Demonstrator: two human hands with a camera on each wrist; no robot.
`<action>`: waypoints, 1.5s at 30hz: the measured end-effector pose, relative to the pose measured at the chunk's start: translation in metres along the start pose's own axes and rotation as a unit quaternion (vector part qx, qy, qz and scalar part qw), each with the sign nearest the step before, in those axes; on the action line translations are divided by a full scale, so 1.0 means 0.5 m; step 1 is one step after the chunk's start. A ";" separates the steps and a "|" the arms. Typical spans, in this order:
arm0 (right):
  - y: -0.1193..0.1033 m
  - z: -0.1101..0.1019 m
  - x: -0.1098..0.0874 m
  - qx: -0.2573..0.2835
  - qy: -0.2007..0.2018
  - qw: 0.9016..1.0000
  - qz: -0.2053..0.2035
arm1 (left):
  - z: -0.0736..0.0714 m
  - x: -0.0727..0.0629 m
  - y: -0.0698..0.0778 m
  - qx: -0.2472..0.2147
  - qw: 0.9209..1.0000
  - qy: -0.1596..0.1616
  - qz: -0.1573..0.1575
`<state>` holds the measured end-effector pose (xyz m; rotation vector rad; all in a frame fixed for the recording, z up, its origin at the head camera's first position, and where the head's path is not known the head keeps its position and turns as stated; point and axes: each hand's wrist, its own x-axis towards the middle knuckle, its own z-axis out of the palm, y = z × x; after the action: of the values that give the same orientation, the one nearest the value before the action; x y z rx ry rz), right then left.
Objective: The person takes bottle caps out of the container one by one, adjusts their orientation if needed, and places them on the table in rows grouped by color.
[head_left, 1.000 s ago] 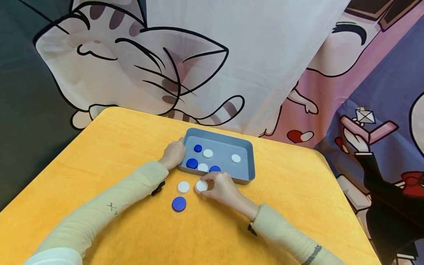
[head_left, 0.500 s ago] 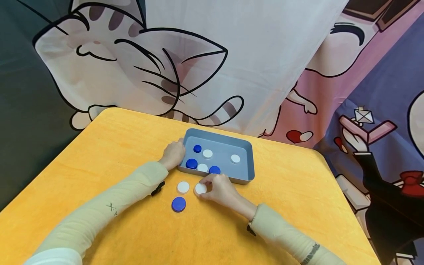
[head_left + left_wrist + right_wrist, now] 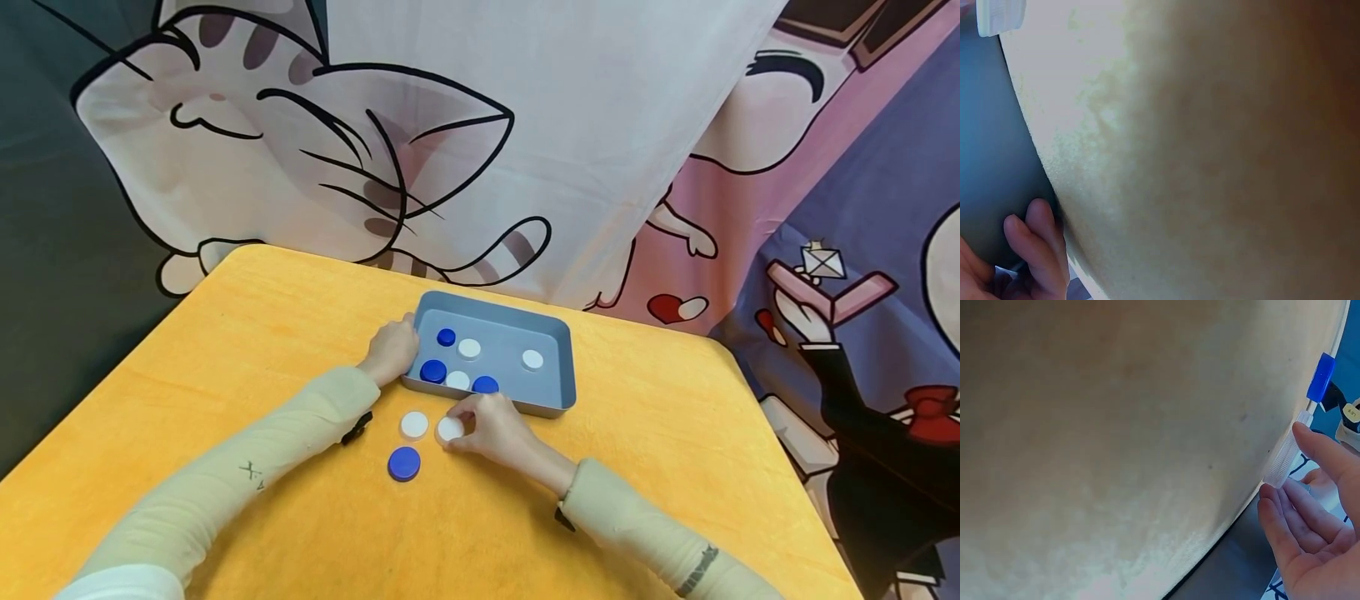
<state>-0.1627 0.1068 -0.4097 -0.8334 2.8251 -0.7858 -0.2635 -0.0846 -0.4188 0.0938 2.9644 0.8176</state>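
Observation:
At the left end of a grey-blue tray (image 3: 504,329), my left hand (image 3: 393,348) grips the wall. Its fingers (image 3: 1038,250) lie against the tray side in the left wrist view. Just in front of the tray, my right hand (image 3: 501,429) pinches a white bottle cap (image 3: 448,429) between thumb and fingers, low over the table. The ribbed edge of this white bottle cap (image 3: 1285,456) shows in the right wrist view. Another white cap (image 3: 414,425) lies to its left, with a blue cap (image 3: 404,463) nearer to me.
Inside the tray lie several caps, among them a small blue cap (image 3: 446,337), a larger blue cap (image 3: 432,371) and a white cap (image 3: 532,359) toward the right. The yellow table (image 3: 300,300) backs onto a printed cartoon curtain (image 3: 615,108).
My right hand has shifted slightly left and toward me with the white bottle cap, closer to the other white cap. The left hand stays at the tray.

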 end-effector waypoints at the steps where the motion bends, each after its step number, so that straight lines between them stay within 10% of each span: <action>1: -0.001 0.000 0.001 0.001 -0.001 1.000 -0.002 | 0.000 0.000 0.000 0.001 1.000 0.000 0.000; 45: 0.000 0.000 -0.001 0.029 0.008 1.000 -0.008 | 0.004 0.000 -0.003 -0.014 1.000 0.004 0.001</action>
<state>-0.1622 0.1070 -0.4095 -0.8463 2.7973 -0.8766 -0.2636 -0.0850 -0.4212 0.0926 2.9602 0.8603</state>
